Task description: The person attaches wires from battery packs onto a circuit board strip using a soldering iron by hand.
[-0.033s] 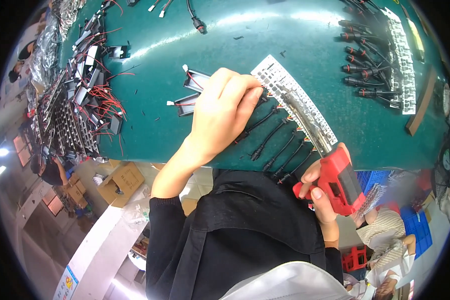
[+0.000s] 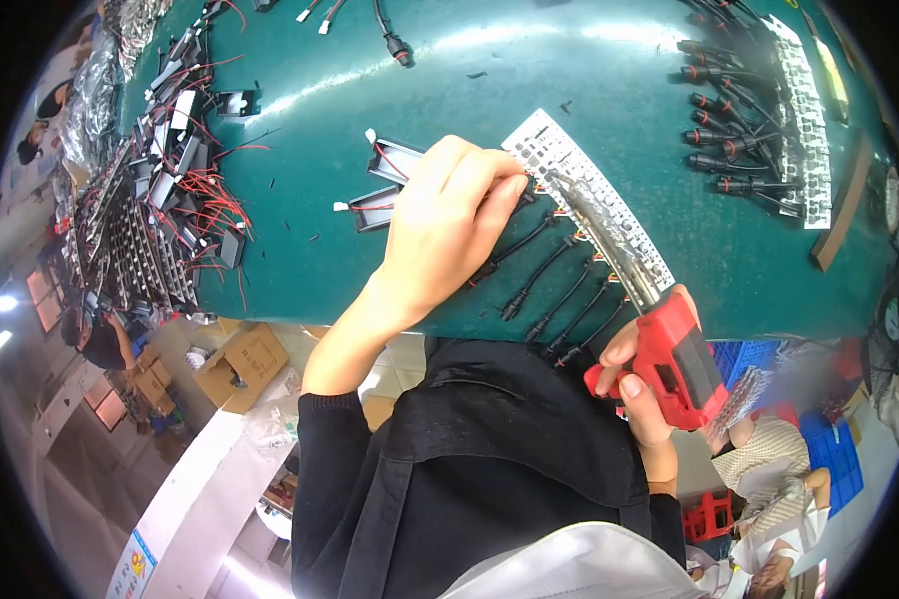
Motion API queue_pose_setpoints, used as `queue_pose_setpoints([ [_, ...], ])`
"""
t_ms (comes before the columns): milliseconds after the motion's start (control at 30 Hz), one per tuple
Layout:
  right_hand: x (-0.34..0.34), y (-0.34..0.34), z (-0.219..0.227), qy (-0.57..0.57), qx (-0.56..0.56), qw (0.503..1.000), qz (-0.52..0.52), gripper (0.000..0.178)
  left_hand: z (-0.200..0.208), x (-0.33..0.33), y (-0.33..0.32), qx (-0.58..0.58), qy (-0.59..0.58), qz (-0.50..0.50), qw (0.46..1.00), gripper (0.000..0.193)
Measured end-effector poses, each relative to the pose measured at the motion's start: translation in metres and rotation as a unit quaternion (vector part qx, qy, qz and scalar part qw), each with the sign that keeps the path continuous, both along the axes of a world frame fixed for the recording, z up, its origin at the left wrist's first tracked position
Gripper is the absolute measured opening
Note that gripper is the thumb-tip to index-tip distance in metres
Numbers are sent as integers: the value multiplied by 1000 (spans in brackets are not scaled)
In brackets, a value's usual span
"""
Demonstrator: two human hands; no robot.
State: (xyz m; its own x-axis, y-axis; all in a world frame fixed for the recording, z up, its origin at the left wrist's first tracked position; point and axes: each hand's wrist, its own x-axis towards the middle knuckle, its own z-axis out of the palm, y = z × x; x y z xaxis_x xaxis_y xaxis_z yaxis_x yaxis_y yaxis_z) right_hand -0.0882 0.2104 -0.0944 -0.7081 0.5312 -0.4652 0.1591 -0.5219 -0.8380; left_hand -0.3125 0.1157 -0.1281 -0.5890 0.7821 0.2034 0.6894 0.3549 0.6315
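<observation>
1. Head view: both frames were taken at the same instant, so nothing has moved; the left hand [image 2: 448,222] presses fingers-down on the near end of a white perforated strip [image 2: 591,200] on the green bench [image 2: 609,80].
2. The right hand [image 2: 637,384] is closed around a red tool [image 2: 675,361] at the bench's near edge, its metal tip [image 2: 594,222] lying along the strip toward the left fingertips [image 2: 509,190].
3. Risk, as a judgement: the tip sits just beside those fingertips; a slip or a push too far could nick or burn them.
4. The black cable leads [image 2: 549,280] fan off the strip's near side; a tug from the tool could pull one loose or drag the strip askew.
5. Around it: small black modules with red wires [image 2: 385,185] touch the left hand's far-left side, and could be swept aside.
6. Far right lies a second strip with black connectors [image 2: 759,130], well apart; at left a heap of wired parts [image 2: 160,200].
</observation>
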Motion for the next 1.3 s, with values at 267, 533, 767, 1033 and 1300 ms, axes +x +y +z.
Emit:
queue_pose_setpoints([
  [267, 4, 1, -7, 34, -39, 998, 36, 79, -4, -5, 2, -2, -20, -29, 999, 13],
  [533, 4, 0, -8, 17, -31, 998, 48, 80, -4, -7, 1, -9, -14, -47, 999, 11],
  [767, -5, 0, 1, -26, -9, 1000, 7, 75, -5, -11, 4, -14, -17, -59, 998, 10],
  [1033, 0, -4, -2, 44, -4, 999, -18, 83, -3, -13, -1, 0, 26, -61, 998, 11],
  [1300, 4, -1, -7, 79, 53, 993, -71, 77, 22, -62, -39, 12, 97, 25, 995, 14],
])
